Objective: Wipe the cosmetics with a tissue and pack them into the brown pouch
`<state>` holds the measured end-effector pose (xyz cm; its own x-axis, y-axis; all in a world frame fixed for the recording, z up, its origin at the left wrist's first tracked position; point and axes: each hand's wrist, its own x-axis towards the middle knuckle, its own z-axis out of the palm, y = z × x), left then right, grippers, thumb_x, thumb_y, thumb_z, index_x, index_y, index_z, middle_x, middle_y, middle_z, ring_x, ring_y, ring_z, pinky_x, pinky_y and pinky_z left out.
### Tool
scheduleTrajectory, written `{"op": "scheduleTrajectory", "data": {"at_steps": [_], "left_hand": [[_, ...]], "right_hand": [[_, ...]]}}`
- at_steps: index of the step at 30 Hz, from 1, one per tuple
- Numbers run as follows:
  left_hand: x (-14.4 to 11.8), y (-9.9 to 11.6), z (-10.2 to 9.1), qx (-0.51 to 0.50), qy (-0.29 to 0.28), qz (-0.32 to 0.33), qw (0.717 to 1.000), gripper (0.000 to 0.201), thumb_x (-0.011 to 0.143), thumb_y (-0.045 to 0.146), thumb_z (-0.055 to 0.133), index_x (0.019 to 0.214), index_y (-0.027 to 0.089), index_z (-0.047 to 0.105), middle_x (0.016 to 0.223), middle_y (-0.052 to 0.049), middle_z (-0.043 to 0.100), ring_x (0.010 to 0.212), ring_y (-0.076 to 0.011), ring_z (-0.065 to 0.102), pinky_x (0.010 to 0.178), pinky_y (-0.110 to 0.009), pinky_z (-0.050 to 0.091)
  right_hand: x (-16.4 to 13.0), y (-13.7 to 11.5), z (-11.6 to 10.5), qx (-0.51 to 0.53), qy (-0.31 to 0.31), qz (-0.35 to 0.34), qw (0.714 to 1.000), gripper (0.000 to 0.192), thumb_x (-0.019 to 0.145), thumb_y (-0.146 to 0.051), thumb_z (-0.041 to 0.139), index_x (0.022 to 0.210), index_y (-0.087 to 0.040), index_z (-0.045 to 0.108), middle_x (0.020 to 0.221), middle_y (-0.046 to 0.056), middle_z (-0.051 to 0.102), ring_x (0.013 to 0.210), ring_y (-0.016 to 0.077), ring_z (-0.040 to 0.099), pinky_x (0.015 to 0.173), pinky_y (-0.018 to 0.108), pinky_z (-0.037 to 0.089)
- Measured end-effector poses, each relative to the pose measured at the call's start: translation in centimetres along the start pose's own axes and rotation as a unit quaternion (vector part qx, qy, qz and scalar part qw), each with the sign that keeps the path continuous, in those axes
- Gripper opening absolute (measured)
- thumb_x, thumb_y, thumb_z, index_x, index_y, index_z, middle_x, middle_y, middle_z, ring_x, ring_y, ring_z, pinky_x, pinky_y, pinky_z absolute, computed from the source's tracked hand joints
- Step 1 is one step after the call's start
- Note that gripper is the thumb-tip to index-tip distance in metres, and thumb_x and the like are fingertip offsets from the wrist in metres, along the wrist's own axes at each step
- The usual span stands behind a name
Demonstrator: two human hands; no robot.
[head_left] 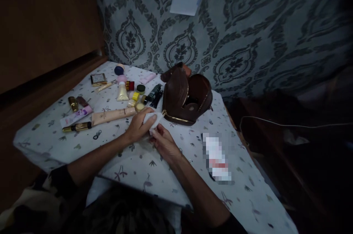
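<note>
Your left hand (139, 125) is wrapped around a small white tube (153, 119), fingers curled over its upper side and thumb beneath, so the grip is closed firmly on it. Your right hand (162, 141) meets the same tube from below, fingertips pinched at its lower end (how tightly, you cannot tell, since the left hand and the dim light hide the contact). The tube sits just above the tablecloth (179, 160), near the middle of the table and just beside the open brown bag (187, 98), whose gold-edged mouth faces your hands. To the left of your left hand lies a long beige tube (111, 115), almost touching your knuckles, with a pink-and-white tube (76, 116) beyond it and a slim gold-and-black stick (77, 127) just in front of both. Farther back a cluster of cosmetics is spread out: a cream tube with a pink cap (122, 88), a small yellow-lidded jar (135, 96), a red pot (130, 85), a dark green tube (154, 93), and a mirrored compact (98, 78). To the right of your right arm, well apart from the hands, a blurred white item (217, 159) lies on the cloth. A pale paper note (185, 2) is stuck on the patterned wall behind.
</note>
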<state>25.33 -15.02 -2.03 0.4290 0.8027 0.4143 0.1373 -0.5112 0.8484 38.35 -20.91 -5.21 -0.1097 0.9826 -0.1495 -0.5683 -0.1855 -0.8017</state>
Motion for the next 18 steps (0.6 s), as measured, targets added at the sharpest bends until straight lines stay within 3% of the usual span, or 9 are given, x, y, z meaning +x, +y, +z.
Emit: {"op": "scheduleTrajectory", "data": {"at_steps": [4, 7, 10, 14, 18], "left_hand": [[0.3, -1.0, -0.1, -0.085, 0.028, -0.069, 0.994, 0.032, 0.095, 0.044, 0.044, 0.074, 0.02, 0.045, 0.069, 0.002, 0.048, 0.066, -0.0145, 0.049, 0.064, -0.027, 0.042], [0.8, -1.8, 0.0, -0.144, 0.082, -0.115, 0.979, 0.025, 0.091, 0.043, 0.05, 0.08, 0.02, 0.051, 0.068, 0.003, 0.05, 0.062, -0.0138, 0.049, 0.062, -0.026, 0.043], [1.1, -2.3, 0.2, -0.166, 0.101, -0.147, 0.97, 0.022, 0.09, 0.04, 0.05, 0.096, 0.021, 0.059, 0.071, 0.002, 0.056, 0.063, -0.0145, 0.054, 0.064, -0.026, 0.046], [0.8, -2.1, 0.7, -0.132, 0.089, -0.123, 0.98, 0.035, 0.093, 0.04, 0.046, 0.12, 0.021, 0.06, 0.102, -0.004, 0.067, 0.091, -0.0195, 0.062, 0.086, -0.031, 0.048], [0.1, -1.6, 1.0, -0.073, 0.012, -0.033, 0.997, 0.046, 0.097, 0.043, 0.041, 0.136, 0.018, 0.051, 0.138, -0.009, 0.056, 0.127, -0.0248, 0.05, 0.11, -0.036, 0.034]], "right_hand": [[0.0, 0.1, -0.2, -0.039, 0.003, -0.003, 0.999, 0.048, 0.062, -0.038, 0.087, 0.104, -0.024, 0.069, 0.095, 0.001, 0.066, 0.076, 0.0142, 0.061, 0.06, 0.023, 0.046], [-0.1, 0.1, -0.1, -0.027, -0.036, 0.014, 0.999, 0.053, 0.064, -0.045, 0.084, 0.111, -0.025, 0.068, 0.099, 0.003, 0.069, 0.076, 0.0167, 0.066, 0.064, 0.026, 0.048], [-0.1, 0.1, -0.1, 0.008, -0.055, 0.026, 0.998, 0.054, 0.067, -0.053, 0.082, 0.109, -0.024, 0.068, 0.093, 0.003, 0.072, 0.077, 0.0179, 0.067, 0.065, 0.027, 0.049], [0.1, -0.1, -0.3, 0.086, -0.034, 0.031, 0.995, 0.048, 0.065, -0.05, 0.084, 0.103, -0.025, 0.069, 0.098, 0.001, 0.073, 0.082, 0.0166, 0.066, 0.064, 0.025, 0.05], [0.3, -0.4, -0.5, 0.146, -0.012, 0.022, 0.989, 0.038, 0.064, -0.042, 0.087, 0.093, -0.025, 0.07, 0.096, -0.003, 0.073, 0.081, 0.0119, 0.063, 0.069, 0.022, 0.052]]}}
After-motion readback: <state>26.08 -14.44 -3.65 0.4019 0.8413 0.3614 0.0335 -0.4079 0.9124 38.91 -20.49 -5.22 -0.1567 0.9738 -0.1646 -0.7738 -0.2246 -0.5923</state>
